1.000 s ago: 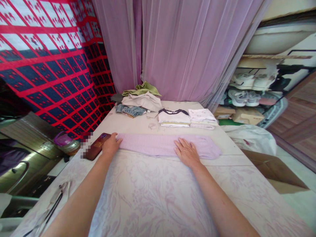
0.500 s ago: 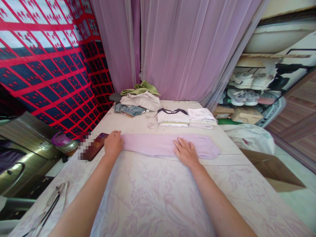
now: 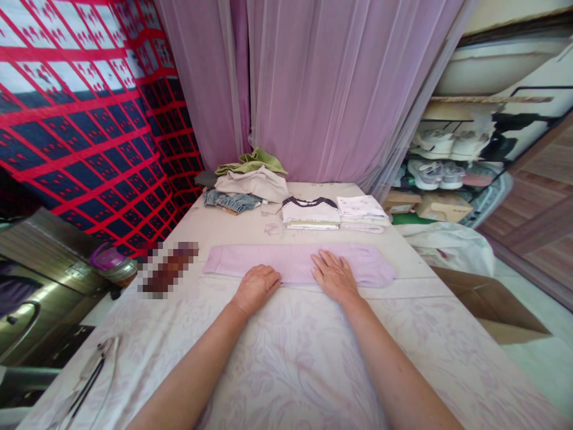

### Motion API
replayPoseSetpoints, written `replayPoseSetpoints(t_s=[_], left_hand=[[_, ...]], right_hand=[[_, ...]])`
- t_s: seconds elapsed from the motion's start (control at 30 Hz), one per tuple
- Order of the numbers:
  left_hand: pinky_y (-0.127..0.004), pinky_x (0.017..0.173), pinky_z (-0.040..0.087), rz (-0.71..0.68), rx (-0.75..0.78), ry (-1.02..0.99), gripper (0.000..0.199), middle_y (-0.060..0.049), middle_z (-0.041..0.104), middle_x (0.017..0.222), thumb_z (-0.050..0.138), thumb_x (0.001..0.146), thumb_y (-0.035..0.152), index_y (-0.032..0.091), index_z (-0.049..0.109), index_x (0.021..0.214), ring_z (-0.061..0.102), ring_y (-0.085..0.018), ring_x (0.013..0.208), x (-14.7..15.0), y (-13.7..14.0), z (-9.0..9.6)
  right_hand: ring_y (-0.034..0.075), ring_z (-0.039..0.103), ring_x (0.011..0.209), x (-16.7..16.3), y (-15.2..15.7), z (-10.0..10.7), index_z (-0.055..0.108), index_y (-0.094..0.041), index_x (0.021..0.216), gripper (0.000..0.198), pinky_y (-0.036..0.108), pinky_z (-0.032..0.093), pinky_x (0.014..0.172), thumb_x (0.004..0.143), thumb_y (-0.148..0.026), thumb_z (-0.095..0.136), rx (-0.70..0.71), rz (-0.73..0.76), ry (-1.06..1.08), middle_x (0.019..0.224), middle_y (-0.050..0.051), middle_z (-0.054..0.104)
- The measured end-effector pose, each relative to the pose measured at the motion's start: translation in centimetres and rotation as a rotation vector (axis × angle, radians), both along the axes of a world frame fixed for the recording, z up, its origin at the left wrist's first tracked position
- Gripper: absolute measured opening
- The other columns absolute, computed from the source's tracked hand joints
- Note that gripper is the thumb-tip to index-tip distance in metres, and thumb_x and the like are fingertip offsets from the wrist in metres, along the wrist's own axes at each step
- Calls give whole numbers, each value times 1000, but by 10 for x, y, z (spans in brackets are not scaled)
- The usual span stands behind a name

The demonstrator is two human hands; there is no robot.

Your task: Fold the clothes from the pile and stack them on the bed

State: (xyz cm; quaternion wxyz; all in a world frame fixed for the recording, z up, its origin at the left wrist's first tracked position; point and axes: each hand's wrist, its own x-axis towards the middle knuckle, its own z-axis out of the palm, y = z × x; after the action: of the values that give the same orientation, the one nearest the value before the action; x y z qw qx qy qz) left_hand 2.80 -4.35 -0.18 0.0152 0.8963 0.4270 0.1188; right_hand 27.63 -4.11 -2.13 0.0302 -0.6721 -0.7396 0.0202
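A lavender ribbed knit garment (image 3: 286, 261), folded into a long narrow strip, lies flat across the table. My left hand (image 3: 258, 286) rests on its near edge, left of the middle, fingers close together and slightly bent over the cloth. On the right half of the strip, my right hand (image 3: 333, 276) lies flat with fingers a little spread. The hands are a short way apart. Beyond the strip are a folded white shirt with a dark collar (image 3: 310, 210) and folded white clothes with a faint print (image 3: 362, 207).
A loose pile of clothes (image 3: 250, 182) sits at the back left before a purple curtain (image 3: 331, 89). A blurred-out object (image 3: 168, 272) lies on the left. Cables (image 3: 92, 376) are at the near left. Beyond the right edge stand an open cardboard box (image 3: 487, 304) and shelves with shoes (image 3: 436, 173).
My left hand has moved right and nearer, from the garment's left end to its near edge by the middle. My right hand stays at about the same place on the cloth.
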Motion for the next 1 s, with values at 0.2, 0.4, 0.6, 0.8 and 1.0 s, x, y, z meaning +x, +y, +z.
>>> replayPoseSetpoints(t_s=[0.2, 0.4, 0.6, 0.8, 1.0], left_hand=[[-31, 80, 45, -59, 11, 30, 23, -5, 65, 91, 45, 94, 25, 22, 67, 101, 58, -17, 85, -3, -2, -4], [-33, 83, 45, -72, -40, -34, 22, -6, 64, 95, 53, 90, 32, 23, 66, 106, 58, -19, 90, -5, -2, 0], [-34, 79, 45, 58, -44, -50, 23, -5, 64, 92, 52, 91, 36, 24, 66, 104, 58, -20, 88, 11, -5, -2], [-32, 78, 45, 41, 40, 27, 22, -5, 64, 91, 46, 94, 28, 24, 67, 102, 57, -18, 84, 14, -8, -8], [-35, 81, 47, -41, 11, 22, 24, -6, 66, 95, 48, 93, 26, 25, 67, 107, 59, -19, 88, 8, -9, -4]], right_hand=[[21, 25, 140, -1, -1, 2, 39, -27, 143, 51, 49, 14, 112, 97, -44, 22, -6, -5, 4, 153, 5, 31], [21, 25, 140, -2, -1, 4, 39, -27, 142, 51, 49, 14, 112, 96, -44, 24, -3, -8, 5, 153, 5, 31], [21, 25, 140, -2, -1, 4, 39, -28, 142, 51, 48, 12, 113, 96, -44, 24, -6, -6, 10, 153, 5, 31], [21, 25, 140, -1, -2, 3, 40, -27, 142, 52, 48, 13, 112, 97, -45, 23, 15, -11, 14, 153, 5, 32], [21, 26, 140, -2, -2, 4, 41, -27, 141, 51, 48, 14, 113, 96, -45, 24, 5, -6, 20, 152, 4, 33]])
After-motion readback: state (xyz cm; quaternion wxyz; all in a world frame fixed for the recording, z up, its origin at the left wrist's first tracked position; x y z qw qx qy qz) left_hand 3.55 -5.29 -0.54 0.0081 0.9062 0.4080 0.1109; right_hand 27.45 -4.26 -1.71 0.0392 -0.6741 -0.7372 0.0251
